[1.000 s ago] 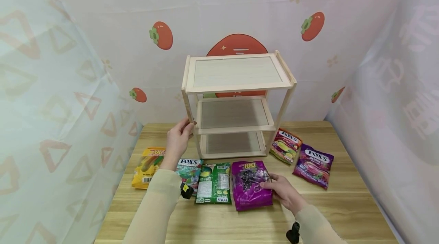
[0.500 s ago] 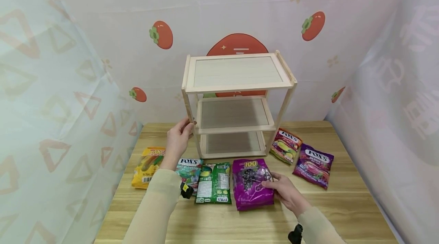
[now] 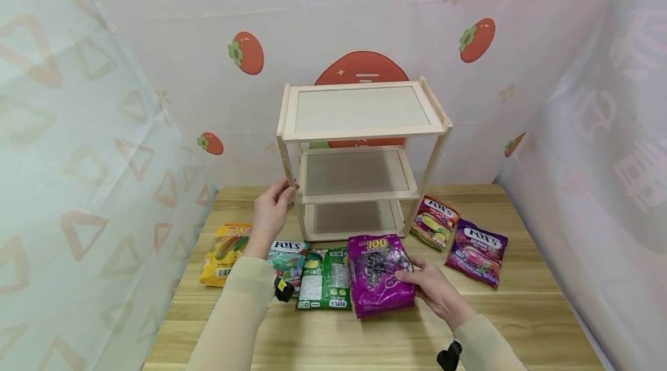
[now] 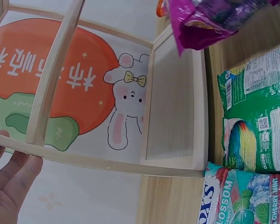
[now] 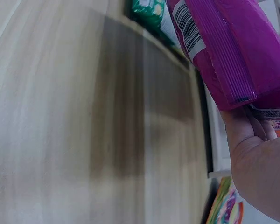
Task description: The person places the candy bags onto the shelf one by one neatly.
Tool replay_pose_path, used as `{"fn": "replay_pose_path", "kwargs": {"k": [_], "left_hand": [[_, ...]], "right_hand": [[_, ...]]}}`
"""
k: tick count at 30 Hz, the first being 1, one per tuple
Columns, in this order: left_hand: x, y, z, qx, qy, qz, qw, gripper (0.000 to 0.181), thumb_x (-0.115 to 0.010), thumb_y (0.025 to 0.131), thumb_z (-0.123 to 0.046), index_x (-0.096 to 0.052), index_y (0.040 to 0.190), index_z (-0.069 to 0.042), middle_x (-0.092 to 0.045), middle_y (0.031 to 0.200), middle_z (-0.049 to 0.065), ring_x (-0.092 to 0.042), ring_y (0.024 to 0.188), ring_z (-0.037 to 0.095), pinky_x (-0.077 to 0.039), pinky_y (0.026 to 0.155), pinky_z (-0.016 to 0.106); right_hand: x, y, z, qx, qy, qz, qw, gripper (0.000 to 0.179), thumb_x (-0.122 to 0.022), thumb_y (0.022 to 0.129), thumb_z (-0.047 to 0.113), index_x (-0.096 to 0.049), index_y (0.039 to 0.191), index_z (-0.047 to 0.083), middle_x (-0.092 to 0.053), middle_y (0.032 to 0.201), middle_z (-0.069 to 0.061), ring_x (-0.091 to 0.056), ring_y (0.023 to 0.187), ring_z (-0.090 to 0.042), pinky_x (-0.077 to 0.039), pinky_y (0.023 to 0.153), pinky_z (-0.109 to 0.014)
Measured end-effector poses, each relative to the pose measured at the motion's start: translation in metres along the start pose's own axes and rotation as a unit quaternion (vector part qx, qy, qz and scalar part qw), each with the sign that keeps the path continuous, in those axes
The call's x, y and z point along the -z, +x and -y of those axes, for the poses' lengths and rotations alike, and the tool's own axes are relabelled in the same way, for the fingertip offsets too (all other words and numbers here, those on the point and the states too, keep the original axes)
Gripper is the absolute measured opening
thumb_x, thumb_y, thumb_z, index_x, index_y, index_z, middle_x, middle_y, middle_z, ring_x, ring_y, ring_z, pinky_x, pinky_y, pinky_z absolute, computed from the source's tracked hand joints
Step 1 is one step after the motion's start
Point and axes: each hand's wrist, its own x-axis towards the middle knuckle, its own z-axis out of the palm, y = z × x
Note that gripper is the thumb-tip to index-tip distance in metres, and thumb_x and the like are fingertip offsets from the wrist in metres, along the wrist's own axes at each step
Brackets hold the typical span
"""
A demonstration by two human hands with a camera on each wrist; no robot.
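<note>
My right hand (image 3: pixel 436 291) grips a purple candy bag (image 3: pixel 380 278) marked "100" with dark grapes by its right edge, thumb on the front. In the right wrist view the bag's back (image 5: pixel 233 51) hangs above the wood, with fingers behind it. A three-tier wooden shelf (image 3: pixel 359 194) stands just beyond the bag. On its left front post, at middle-board height, my left hand (image 3: pixel 270 213) holds on with thumb and fingers. The left wrist view shows that hand (image 4: pixel 14 184) at the wooden upright (image 4: pixel 95 162).
Left of the purple bag lie a green Fox's bag (image 3: pixel 324 279), a teal Mint Blossom bag (image 3: pixel 288 261) and a yellow bag (image 3: pixel 221 258). Right of the shelf are a red Fox's Fruits bag (image 3: pixel 434 222) and a purple Fox's Berries bag (image 3: pixel 476 252). A printed cloth backdrop (image 3: pixel 172 58) surrounds the table.
After a slight shift right, the purple bag has come up and to the left, its top now close to the shelf's bottom front edge. The left hand stays on the post.
</note>
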Motion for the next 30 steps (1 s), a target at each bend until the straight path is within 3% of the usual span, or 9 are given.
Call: {"fn": "replay_pose_path", "kwargs": {"k": [8, 16, 30], "left_hand": [[0.000, 0.002, 0.001, -0.004, -0.010, 0.002, 0.9999, 0.040, -0.055, 0.107, -0.026, -0.060, 0.143, -0.009, -0.068, 0.129, 0.019, -0.066, 0.120, 0.034, -0.058, 0.094, 0.040], [0.000, 0.000, 0.000, 0.001, -0.003, 0.004, 1.0000, 0.040, -0.054, 0.108, -0.025, -0.059, 0.144, -0.008, -0.068, 0.130, 0.018, -0.066, 0.120, 0.033, -0.059, 0.094, 0.041], [0.000, 0.001, -0.001, 0.006, -0.009, 0.002, 0.9999, 0.040, -0.055, 0.108, -0.024, -0.058, 0.145, -0.009, -0.068, 0.130, 0.017, -0.066, 0.121, 0.032, -0.059, 0.093, 0.040]], "right_hand": [[-0.013, -0.007, 0.014, 0.015, 0.007, 0.022, 0.9996, 0.094, -0.070, 0.096, 0.009, -0.002, 0.158, -0.011, -0.075, 0.110, -0.016, -0.075, 0.092, -0.020, -0.062, 0.086, -0.034], [-0.022, -0.014, 0.028, 0.034, 0.008, 0.038, 0.9986, 0.091, -0.070, 0.097, 0.009, -0.005, 0.158, -0.011, -0.074, 0.114, -0.018, -0.075, 0.097, -0.021, -0.060, 0.090, -0.035], [-0.038, -0.026, 0.053, 0.066, 0.015, 0.045, 0.9967, 0.092, -0.068, 0.097, 0.005, -0.003, 0.160, -0.006, -0.075, 0.112, -0.016, -0.076, 0.092, -0.020, -0.061, 0.086, -0.033]]}}
